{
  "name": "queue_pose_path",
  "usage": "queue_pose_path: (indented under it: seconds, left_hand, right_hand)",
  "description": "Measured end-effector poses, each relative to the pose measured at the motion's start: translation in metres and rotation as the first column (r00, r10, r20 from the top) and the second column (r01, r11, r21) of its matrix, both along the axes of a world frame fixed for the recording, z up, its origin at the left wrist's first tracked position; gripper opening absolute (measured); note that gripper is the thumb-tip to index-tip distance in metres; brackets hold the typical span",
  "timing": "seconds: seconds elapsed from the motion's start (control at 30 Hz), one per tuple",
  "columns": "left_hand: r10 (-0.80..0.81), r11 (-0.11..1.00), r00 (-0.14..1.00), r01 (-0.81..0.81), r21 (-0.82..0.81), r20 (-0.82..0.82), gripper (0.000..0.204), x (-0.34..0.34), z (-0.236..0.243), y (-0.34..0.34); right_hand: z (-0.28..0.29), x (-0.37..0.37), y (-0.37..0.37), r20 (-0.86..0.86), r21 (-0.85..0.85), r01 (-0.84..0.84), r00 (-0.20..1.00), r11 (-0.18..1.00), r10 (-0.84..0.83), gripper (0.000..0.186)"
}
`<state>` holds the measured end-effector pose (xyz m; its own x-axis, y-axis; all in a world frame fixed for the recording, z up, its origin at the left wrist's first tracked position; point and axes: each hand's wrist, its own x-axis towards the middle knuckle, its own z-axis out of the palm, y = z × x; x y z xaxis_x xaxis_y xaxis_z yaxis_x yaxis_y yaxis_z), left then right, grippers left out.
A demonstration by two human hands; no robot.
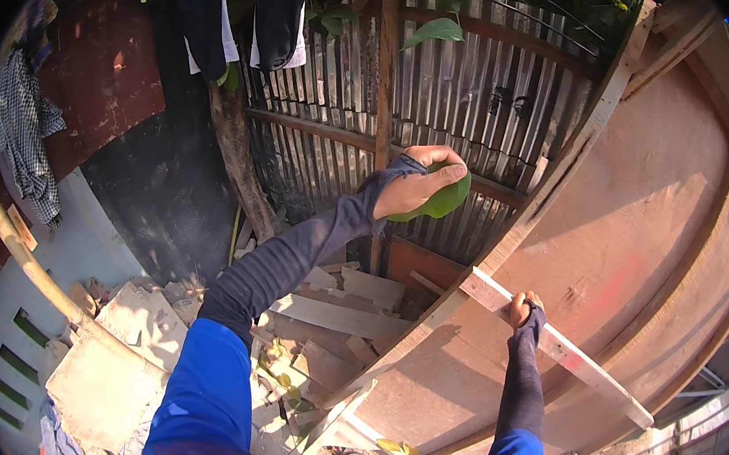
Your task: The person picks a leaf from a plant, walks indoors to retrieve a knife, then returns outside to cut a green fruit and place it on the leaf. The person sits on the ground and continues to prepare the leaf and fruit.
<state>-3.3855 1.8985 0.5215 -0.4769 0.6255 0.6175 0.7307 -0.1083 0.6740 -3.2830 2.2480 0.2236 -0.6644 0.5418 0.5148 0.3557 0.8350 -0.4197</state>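
Note:
Raised in the middle of the view, my left hand (415, 186) is closed on a broad green leaf (444, 199), in front of the corrugated metal fence (460, 78). Lower on the right, my right hand (526, 308) grips a pale wooden crosspiece (589, 373) of a large leaning plywood panel (609, 227). The panel has wooden battens along its edges and takes up the right side.
Broken boards and offcuts (133, 319) litter the ground. A tree trunk (234, 160) stands by the fence. Dark cloths (275, 18) hang from a line, and a checked cloth (24, 130) hangs at left beside a long pole (12, 239).

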Motion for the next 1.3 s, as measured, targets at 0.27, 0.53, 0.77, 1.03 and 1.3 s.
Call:
queue_pose_path:
  seconds: [0.27, 0.53, 0.77, 1.03, 1.3]
  left_hand:
    - [-0.307, 0.919, 0.656, 0.018, 0.393, 0.689, 0.021, 0.075, -0.123, 0.04]
    - [-0.265, 0.93, 0.432, 0.352, 0.109, 0.862, 0.022, 0.197, -0.248, 0.095]
    - [-0.137, 0.645, 0.055, 0.762, 0.047, 0.989, 0.021, 0.323, -0.31, 0.101]
    - [0.037, 0.534, 0.045, 0.844, -0.058, 0.998, 0.021, 0.42, -0.359, 0.148]
    - [-0.04, 0.677, 0.098, 0.734, -0.045, 0.994, 0.018, 0.55, -0.383, 0.276]
  right_hand:
    - [0.046, 0.067, -0.077, -0.462, -0.574, -0.414, 0.876, 0.706, 0.138, 0.045]
    - [0.018, 0.23, -0.159, -0.435, -0.897, -0.441, 0.878, -0.015, 0.202, 0.046]
    - [-0.033, 0.379, -0.185, -0.367, -0.802, -0.369, 0.925, -0.47, -0.101, 0.048]
    - [-0.06, 0.478, -0.19, -0.354, -0.86, -0.428, 0.893, -0.279, -0.277, 0.045]
    - [-0.087, 0.595, -0.108, -0.285, -0.832, -0.461, 0.833, -0.31, -0.473, 0.043]
